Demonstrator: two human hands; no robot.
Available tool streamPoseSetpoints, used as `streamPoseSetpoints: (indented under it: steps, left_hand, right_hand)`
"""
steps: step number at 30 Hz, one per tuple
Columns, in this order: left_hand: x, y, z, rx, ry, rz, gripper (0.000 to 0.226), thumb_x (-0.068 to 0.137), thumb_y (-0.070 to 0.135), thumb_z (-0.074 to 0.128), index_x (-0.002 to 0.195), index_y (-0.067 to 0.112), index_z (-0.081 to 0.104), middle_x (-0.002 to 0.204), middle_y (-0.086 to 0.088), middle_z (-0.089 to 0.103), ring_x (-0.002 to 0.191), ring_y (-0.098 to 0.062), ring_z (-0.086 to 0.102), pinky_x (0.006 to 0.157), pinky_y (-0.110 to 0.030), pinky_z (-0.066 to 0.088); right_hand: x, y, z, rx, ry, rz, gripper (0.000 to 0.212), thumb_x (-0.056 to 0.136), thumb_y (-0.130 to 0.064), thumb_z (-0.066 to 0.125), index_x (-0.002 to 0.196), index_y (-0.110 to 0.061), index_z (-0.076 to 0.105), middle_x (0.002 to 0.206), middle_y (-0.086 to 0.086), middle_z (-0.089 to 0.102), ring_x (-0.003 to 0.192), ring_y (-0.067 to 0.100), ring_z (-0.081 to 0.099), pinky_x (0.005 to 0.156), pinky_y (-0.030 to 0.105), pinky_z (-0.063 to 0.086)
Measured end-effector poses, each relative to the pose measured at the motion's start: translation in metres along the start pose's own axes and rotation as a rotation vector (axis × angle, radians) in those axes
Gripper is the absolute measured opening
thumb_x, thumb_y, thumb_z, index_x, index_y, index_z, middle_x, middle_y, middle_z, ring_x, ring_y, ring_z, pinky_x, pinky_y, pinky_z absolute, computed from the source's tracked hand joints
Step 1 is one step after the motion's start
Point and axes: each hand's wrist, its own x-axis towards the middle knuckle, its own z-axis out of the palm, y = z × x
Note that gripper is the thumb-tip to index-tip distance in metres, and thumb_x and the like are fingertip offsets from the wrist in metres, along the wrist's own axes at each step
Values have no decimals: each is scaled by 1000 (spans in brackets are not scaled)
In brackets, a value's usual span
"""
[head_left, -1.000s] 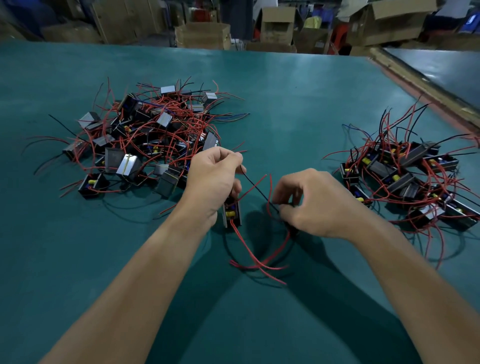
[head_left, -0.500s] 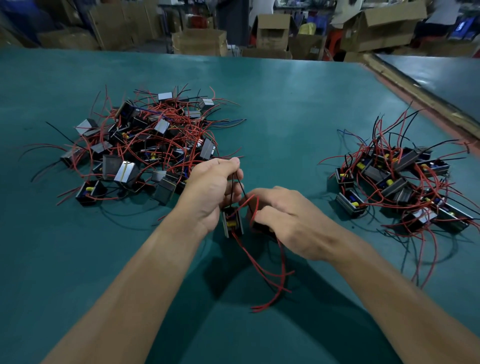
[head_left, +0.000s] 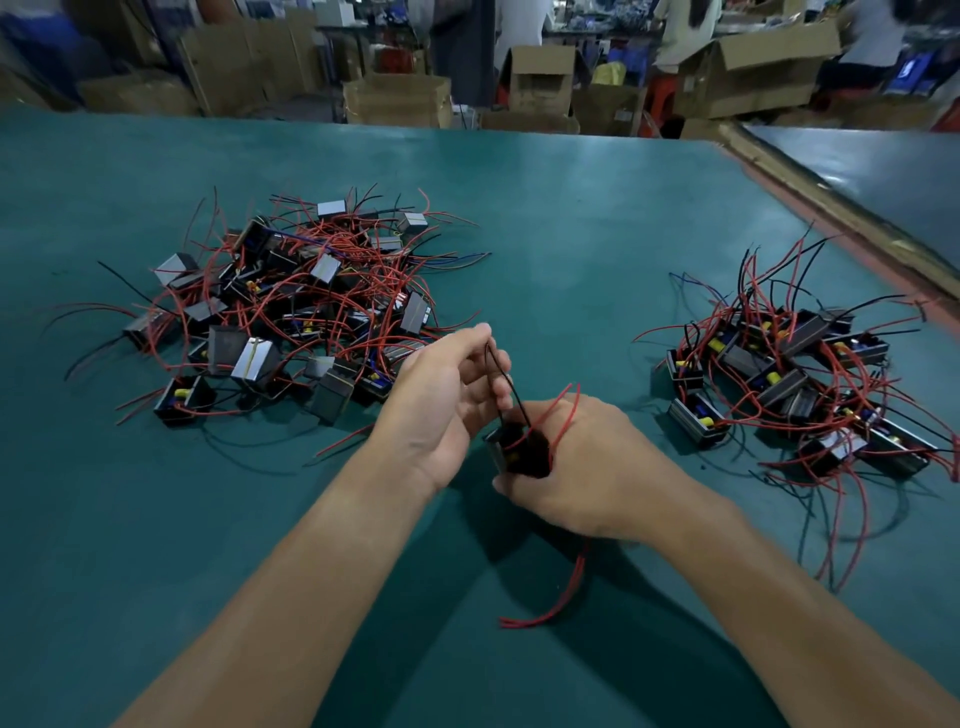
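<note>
A small black module (head_left: 517, 451) with a yellow part and red and black wires sits between my hands above the green table (head_left: 571, 218). My right hand (head_left: 582, 467) grips the module from the right, fingers curled round it. My left hand (head_left: 447, 400) pinches the module's thin black wire (head_left: 506, 384) and holds it up. Red wires (head_left: 566, 587) trail down from under my right hand onto the table.
A big heap of the same wired modules (head_left: 291, 317) lies at the left. A smaller pile of them (head_left: 789, 374) lies at the right. A second table (head_left: 872, 176) borders the far right. Cardboard boxes (head_left: 395, 98) and people stand beyond the far edge.
My right hand moved left and took hold of the module. My left hand let go of the module body and now lifts only its black wire. The red wires gathered under my right hand.
</note>
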Motion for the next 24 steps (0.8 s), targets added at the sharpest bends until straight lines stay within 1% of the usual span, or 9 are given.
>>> streamPoseSetpoints:
  steps: [4,7,11,14,17,19,21,22,24]
  left_hand:
    - [0,4,-4,174,27,80,21,93,30,55,79,15,58,75,-4,68,60,-14,59,58,-26,50]
    - [0,5,-6,213,55,80,20,91,34,56,81,17,60,76,-1,69,60,-13,59,56,-24,48]
    - [4,5,-10,237,127,108,14,90,30,59,86,16,60,74,0,66,54,-12,56,47,-21,44]
    - [7,8,-13,235,217,133,8,92,21,58,90,13,56,71,-1,63,47,-11,53,43,-21,41]
    - [7,10,-15,365,343,347,6,89,10,56,86,14,54,67,1,60,45,-9,48,41,-21,37]
    - [3,11,-16,619,427,680,8,86,11,58,83,17,54,64,10,57,50,-7,49,47,-21,38]
    - [-2,15,-20,875,516,959,7,82,15,59,86,18,54,69,11,57,64,-10,53,60,-23,40]
    - [-2,18,-23,953,578,1015,10,80,17,59,90,17,55,76,9,58,74,-14,53,68,-24,39]
    - [3,22,-32,1083,682,964,27,79,21,61,104,12,55,96,-1,61,96,-21,48,83,-24,33]
  right_hand:
    - [4,12,-15,25,48,35,20,77,-35,68,94,-29,61,88,-7,64,88,19,61,81,37,52]
    - [8,23,-32,-15,128,75,21,81,-23,70,101,-27,64,99,0,65,99,25,61,90,38,49]
    - [11,37,-60,5,442,282,33,81,-18,78,112,-18,69,109,12,69,103,30,64,97,38,49]
    - [8,52,-83,-75,710,480,38,81,-23,78,117,-16,70,110,18,69,102,35,65,94,40,48]
    - [2,62,-96,-68,871,589,37,79,-22,80,115,-16,72,100,21,71,93,37,67,89,45,51]
    - [0,65,-97,-105,833,648,34,80,-17,78,113,-15,72,98,23,69,93,40,66,87,47,52]
    - [2,67,-94,-184,613,718,29,82,-12,71,111,-15,72,95,21,67,95,40,63,87,44,51]
    - [3,65,-91,-243,458,739,26,84,-11,66,109,-14,71,96,21,66,97,40,62,88,42,50]
    - [7,63,-85,-290,270,763,21,86,-12,58,107,-6,62,110,24,63,106,42,57,94,42,44]
